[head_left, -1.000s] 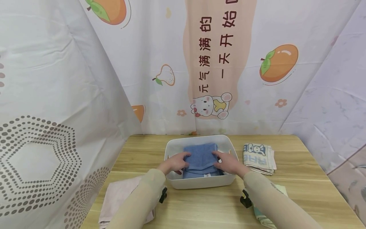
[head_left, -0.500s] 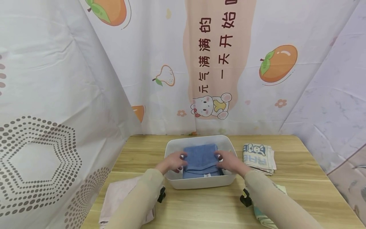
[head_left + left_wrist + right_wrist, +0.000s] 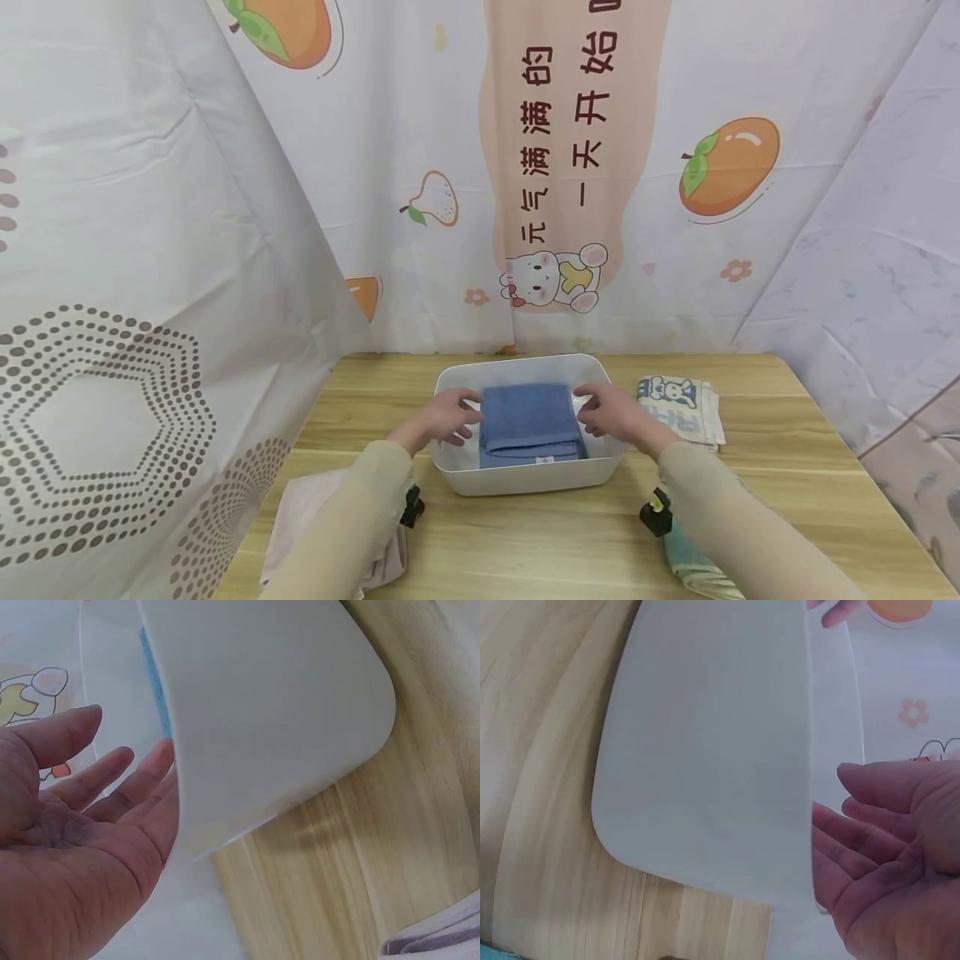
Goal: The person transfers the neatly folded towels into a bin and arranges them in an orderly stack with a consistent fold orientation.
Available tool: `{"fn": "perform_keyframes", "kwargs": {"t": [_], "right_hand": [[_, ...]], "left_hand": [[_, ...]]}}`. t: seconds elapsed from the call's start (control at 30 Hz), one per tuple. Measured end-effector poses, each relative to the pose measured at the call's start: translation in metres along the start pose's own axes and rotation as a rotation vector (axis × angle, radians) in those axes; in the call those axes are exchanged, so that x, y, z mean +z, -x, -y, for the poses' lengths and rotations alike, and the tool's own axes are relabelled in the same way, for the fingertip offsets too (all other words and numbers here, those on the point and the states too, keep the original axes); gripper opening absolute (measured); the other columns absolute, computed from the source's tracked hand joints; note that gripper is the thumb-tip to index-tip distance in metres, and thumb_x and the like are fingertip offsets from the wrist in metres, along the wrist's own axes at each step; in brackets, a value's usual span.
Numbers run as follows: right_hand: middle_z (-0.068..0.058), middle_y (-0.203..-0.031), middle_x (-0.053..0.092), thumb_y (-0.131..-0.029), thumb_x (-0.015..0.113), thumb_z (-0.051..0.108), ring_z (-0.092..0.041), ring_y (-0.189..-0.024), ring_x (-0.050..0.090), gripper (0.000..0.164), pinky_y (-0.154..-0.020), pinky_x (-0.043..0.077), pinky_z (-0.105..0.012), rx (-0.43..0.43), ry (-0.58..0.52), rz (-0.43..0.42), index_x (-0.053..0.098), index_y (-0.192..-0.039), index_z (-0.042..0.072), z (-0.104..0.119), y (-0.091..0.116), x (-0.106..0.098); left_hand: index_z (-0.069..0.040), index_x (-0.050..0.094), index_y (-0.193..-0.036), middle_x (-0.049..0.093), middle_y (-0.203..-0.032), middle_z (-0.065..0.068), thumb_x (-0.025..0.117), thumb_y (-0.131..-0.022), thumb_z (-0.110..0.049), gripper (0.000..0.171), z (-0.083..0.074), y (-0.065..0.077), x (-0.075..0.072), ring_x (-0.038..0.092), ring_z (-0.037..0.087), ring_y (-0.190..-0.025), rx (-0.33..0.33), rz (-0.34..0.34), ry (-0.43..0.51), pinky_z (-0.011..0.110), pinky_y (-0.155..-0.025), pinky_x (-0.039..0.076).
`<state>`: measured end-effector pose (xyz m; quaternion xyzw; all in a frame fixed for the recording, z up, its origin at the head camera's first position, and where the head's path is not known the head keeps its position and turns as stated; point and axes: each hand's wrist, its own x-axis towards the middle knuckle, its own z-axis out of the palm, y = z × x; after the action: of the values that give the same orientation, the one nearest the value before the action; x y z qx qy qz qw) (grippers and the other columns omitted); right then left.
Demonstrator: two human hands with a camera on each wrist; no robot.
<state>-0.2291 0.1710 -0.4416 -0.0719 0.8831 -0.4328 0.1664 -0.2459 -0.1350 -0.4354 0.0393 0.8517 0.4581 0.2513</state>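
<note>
A folded blue towel lies inside a white plastic bin on the table. Over the bin's left side is my left hand, its fingers loosely bent and holding nothing. My right hand hovers over the right side in the same relaxed way, apart from the towel. In the left wrist view the palm of the left hand shows beside the bin wall, with a strip of blue towel past the rim. The right wrist view shows the right hand with fingers partly behind the bin wall.
Right of the bin lies a folded cream towel with a blue print. A green and yellow towel is partly under the right forearm. At front left, a pink towel is partly covered by the left sleeve. A printed curtain hangs behind the table.
Both hands have let go of the blue towel and moved outward, the left one leftward and the right one rightward. The towel now lies a little lower in the bin.
</note>
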Motion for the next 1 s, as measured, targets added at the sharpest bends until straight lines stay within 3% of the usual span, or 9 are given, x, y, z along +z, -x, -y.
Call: {"fn": "perform_keyframes", "kwargs": {"t": [0.23,0.53,0.73,1.0], "right_hand": [[-0.028,-0.121,0.065,-0.100,0.059,0.007,-0.035,-0.096,0.072,0.050,-0.086,0.061,-0.046,0.056,-0.101,0.015,0.046,-0.147,-0.005,0.001,0.005,-0.010],[-0.028,-0.116,0.065,-0.099,0.060,0.008,-0.037,-0.093,0.072,0.055,-0.080,0.062,-0.044,0.032,-0.252,0.009,0.040,-0.148,-0.010,-0.007,0.008,-0.020],[-0.027,-0.114,0.067,-0.103,0.057,0.012,-0.030,-0.085,0.072,0.052,-0.076,0.063,-0.040,0.041,-0.302,-0.021,0.040,-0.147,-0.009,-0.010,0.010,-0.028],[-0.028,-0.114,0.065,-0.105,0.056,0.015,-0.025,-0.082,0.071,0.051,-0.076,0.063,-0.039,0.057,-0.358,-0.019,0.040,-0.147,-0.009,-0.018,0.009,-0.040]], "left_hand": [[0.003,0.049,-0.145,0.061,-0.132,0.025,0.060,-0.102,-0.014,0.048,0.001,0.005,-0.008,0.066,0.046,-0.109,0.008,0.002,0.077,0.047,-0.081,0.062],[0.002,0.048,-0.146,0.061,-0.131,0.026,0.062,-0.101,-0.017,0.050,0.006,0.010,-0.021,0.067,0.044,-0.110,0.000,0.010,0.182,0.044,-0.080,0.063],[-0.001,0.051,-0.143,0.059,-0.133,0.029,0.062,-0.102,-0.018,0.046,0.011,0.016,-0.029,0.068,0.043,-0.107,0.030,0.006,0.249,0.043,-0.077,0.063],[0.000,0.051,-0.141,0.063,-0.117,0.019,0.060,-0.104,-0.016,0.042,0.017,0.023,-0.040,0.067,0.043,-0.108,0.051,0.013,0.315,0.046,-0.080,0.063]]}}
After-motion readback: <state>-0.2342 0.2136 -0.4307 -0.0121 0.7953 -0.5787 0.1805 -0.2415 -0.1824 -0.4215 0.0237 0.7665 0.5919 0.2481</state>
